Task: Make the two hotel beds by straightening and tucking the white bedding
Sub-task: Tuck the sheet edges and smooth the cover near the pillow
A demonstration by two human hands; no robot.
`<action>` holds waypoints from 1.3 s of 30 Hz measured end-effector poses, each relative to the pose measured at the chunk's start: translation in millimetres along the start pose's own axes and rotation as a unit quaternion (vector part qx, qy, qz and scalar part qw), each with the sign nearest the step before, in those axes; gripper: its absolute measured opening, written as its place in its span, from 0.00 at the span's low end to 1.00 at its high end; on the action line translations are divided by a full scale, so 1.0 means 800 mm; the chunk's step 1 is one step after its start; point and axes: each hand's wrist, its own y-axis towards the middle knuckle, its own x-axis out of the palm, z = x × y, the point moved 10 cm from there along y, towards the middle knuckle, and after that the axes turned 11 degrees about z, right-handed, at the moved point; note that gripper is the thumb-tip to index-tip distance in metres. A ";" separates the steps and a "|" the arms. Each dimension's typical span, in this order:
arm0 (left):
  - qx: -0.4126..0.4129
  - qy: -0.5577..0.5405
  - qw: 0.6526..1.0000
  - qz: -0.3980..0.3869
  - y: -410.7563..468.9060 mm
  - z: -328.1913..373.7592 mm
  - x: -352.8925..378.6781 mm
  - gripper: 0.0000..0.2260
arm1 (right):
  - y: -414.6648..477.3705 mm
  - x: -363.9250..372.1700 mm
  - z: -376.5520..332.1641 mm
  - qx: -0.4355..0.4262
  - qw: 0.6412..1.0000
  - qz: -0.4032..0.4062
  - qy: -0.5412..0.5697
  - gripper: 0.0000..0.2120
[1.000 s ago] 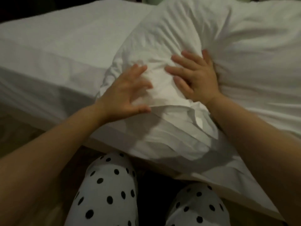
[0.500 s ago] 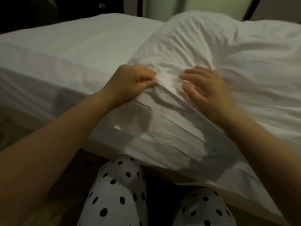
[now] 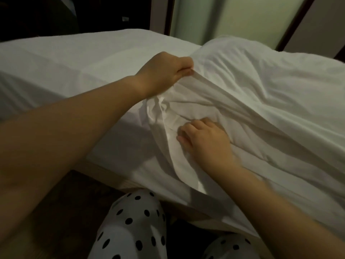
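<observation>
A white duvet [image 3: 261, 94] lies bunched on the right half of the bed. My left hand [image 3: 164, 71] grips its folded edge and holds it lifted off the mattress. Below that raised edge, my right hand [image 3: 203, 141] rests on the layered white folds with fingers bent and slightly spread. The white fitted sheet [image 3: 74, 58] lies flat and smooth over the left half of the mattress.
The bed's wooden base [image 3: 112, 176] runs diagonally in front of my legs in polka-dot trousers [image 3: 134, 227]. A pale panel [image 3: 233, 19] and dark frames stand behind the bed. Dark floor lies at the lower left.
My left hand closed on the duvet edge and pulled it up and away from me. My right hand slid down onto the folds under it. The view tilted upward.
</observation>
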 end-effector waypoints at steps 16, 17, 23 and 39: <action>0.011 0.015 1.000 0.009 -0.022 -0.005 -0.005 0.18 | 0.010 -0.001 0.000 0.122 0.988 0.085 -0.031 0.15; 0.010 0.016 1.000 0.009 -0.022 -0.006 -0.007 0.18 | 0.013 -0.001 -0.002 0.119 0.988 0.088 -0.033 0.14; 0.025 0.045 0.999 0.004 -0.018 0.000 -0.018 0.20 | 0.026 -0.010 0.012 0.142 0.986 0.083 0.020 0.13; 0.069 0.055 0.992 0.084 -0.049 0.029 -0.061 0.17 | -0.010 -0.081 0.018 0.215 0.953 0.124 0.172 0.06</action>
